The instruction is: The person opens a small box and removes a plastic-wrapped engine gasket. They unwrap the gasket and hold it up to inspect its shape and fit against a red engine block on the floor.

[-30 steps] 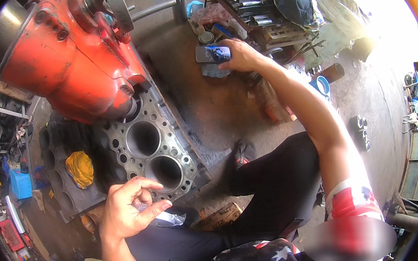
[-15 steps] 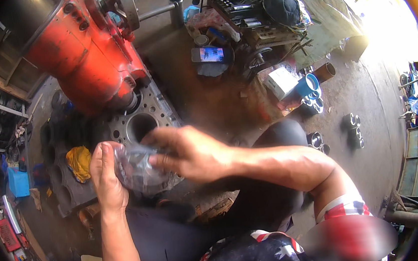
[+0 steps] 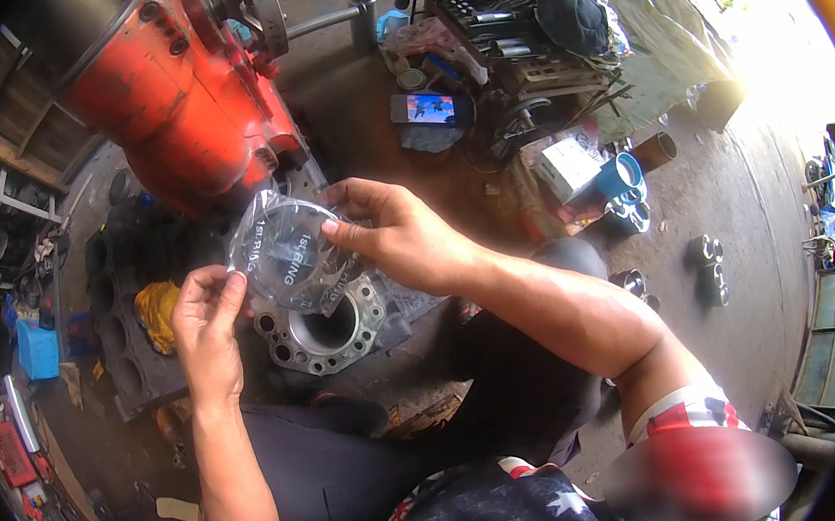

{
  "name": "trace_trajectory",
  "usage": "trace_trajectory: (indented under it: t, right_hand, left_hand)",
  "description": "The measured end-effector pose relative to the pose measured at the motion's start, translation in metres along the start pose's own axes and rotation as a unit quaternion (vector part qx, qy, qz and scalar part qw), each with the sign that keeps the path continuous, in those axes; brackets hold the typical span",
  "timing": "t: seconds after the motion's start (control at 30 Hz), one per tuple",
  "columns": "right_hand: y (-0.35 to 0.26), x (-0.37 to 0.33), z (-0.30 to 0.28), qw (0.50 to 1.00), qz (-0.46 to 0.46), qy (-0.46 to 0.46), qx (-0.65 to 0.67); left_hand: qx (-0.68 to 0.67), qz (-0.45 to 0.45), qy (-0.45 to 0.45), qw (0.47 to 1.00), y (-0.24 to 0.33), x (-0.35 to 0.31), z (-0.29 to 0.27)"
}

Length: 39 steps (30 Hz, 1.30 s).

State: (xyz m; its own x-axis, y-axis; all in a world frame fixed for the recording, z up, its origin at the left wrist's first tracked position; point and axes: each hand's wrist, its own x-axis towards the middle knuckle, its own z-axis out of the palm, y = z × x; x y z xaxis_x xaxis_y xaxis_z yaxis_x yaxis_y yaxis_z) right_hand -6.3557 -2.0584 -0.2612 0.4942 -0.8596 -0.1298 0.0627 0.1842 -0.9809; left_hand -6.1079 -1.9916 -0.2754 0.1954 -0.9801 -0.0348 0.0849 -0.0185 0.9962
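A clear plastic packet [image 3: 289,263] with a thin round metal piston ring inside is stretched out between my hands. My left hand [image 3: 209,326] pinches its left edge between thumb and fingers. Its right upper edge is in my right hand [image 3: 405,232], gripped by the thumb and bent fingers. Light print covers the plastic. Below and partly behind the packet lies the metal face of an engine block [image 3: 373,320], with a large round cylinder bore and smaller holes around it. The packet hides part of that face.
A big red machine [image 3: 187,112] stands over the block's far end. To its left lies a yellow cloth [image 3: 156,311]. A phone [image 3: 430,109] with a lit screen sits beyond my right hand. Tools crowd a bench [image 3: 560,71]; blue [image 3: 620,176] and brown cylinders lie further right.
My hands have moved apart, and the packet, blurred and bunched before, is now spread flat and raised. The bore below it shows more fully as the view has shifted slightly.
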Motion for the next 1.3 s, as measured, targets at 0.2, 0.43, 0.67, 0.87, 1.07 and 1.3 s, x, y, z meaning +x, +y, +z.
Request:
trace_trajectory:
  t: [0.2,0.43,0.67,0.87,1.07,1.3]
  right_hand:
    - [-0.001,-0.001,0.000,1.000,0.009,-0.020,0.010]
    - [0.011,0.003,0.008,0.999,-0.012,-0.045,-0.012]
    - [0.014,0.001,0.005,0.997,-0.024,-0.014,-0.075]
    - [0.012,-0.002,0.003,0.997,-0.009,0.017,-0.073]
    - [0.011,-0.005,0.006,0.996,-0.025,0.051,-0.064]
    - [0.007,-0.006,0.004,0.997,0.003,0.044,-0.064]
  left_hand:
    - [-0.010,0.055,0.037,0.998,-0.009,0.004,-0.002]
    - [-0.053,0.108,0.076,0.990,-0.015,0.007,-0.008]
    - [-0.045,0.095,0.084,0.991,-0.012,0.003,-0.001]
    - [-0.045,0.024,0.028,0.998,-0.003,-0.006,0.010]
    - [-0.097,-0.073,-0.087,0.989,0.000,-0.014,0.013]
    - [-0.130,-0.059,-0.119,0.983,-0.001,-0.018,0.012]
